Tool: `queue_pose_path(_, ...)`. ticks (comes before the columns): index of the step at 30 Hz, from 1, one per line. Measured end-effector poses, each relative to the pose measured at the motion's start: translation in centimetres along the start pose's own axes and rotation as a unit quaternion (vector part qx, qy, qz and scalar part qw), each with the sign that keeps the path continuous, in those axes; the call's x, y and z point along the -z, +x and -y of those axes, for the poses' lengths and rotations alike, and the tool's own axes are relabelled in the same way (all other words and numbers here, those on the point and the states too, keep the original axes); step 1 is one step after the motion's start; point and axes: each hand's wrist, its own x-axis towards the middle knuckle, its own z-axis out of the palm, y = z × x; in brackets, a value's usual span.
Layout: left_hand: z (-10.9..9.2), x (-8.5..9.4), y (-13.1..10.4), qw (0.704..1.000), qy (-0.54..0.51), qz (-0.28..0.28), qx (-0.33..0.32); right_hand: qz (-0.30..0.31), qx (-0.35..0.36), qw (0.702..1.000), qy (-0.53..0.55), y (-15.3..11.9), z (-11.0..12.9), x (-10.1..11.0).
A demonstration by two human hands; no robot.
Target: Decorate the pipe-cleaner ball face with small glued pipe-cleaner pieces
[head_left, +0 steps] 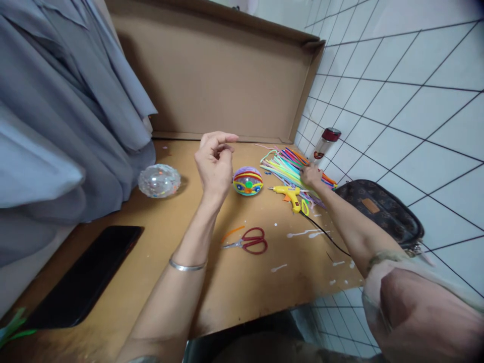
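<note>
My left hand (216, 164) is raised above the table, its index finger stretched out and the thumb apart below it; nothing shows between them. Just right of it sits a clear ball (248, 181) decorated with colourful strips. My right hand (312, 175) reaches into a spread pile of multicoloured pipe cleaners (282, 166), fingers curled down on some of them; its fingertips are partly hidden. Nearer to me than the pile lies a yellow glue gun (290, 195) with a black cord. Red-handled scissors (254, 240) rest in front, beside a short orange pipe cleaner piece (233, 232).
A second clear ball (159, 181) stands at the left, near a grey curtain (75, 116). A black phone-like slab (85, 275) lies front left. Brown bag (381, 209) and red-capped bottle (325, 143) are along the tiled wall. A cardboard panel (219, 70) closes the back.
</note>
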Motion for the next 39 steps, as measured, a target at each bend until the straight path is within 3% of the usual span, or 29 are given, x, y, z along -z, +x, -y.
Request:
queue_pose_path(10, 0.0, -0.3, -0.1, 1.000, -0.010, -0.003, 0.005, 0.011, 0.014, 1.000, 0.009, 0.4, -0.1, 0.8)
queue_pose_path(15, 0.0, -0.1, 0.1, 1.000, -0.013, -0.007, 0.002, -0.012, 0.023, 1.000, 0.018, 0.3, 1.1, 0.7)
queue_pose_path(24, 0.2, 0.4, 0.6, 1.000, -0.003, -0.010, -0.001, 0.012, 0.014, 0.999, 0.034, 2.1, 3.9, -0.3)
queue_pose_path(32, 0.6, 0.7, 0.9, 1.000, -0.006, -0.011, 0.009, 0.025, 0.003, 0.998, 0.061, 2.8, 4.5, -0.4)
queue_pose_path(39, 0.6, 0.7, 0.9, 1.000, -0.013, -0.008, 0.006, -0.015, -0.002, 0.992, 0.126, 1.8, 4.5, 0.6)
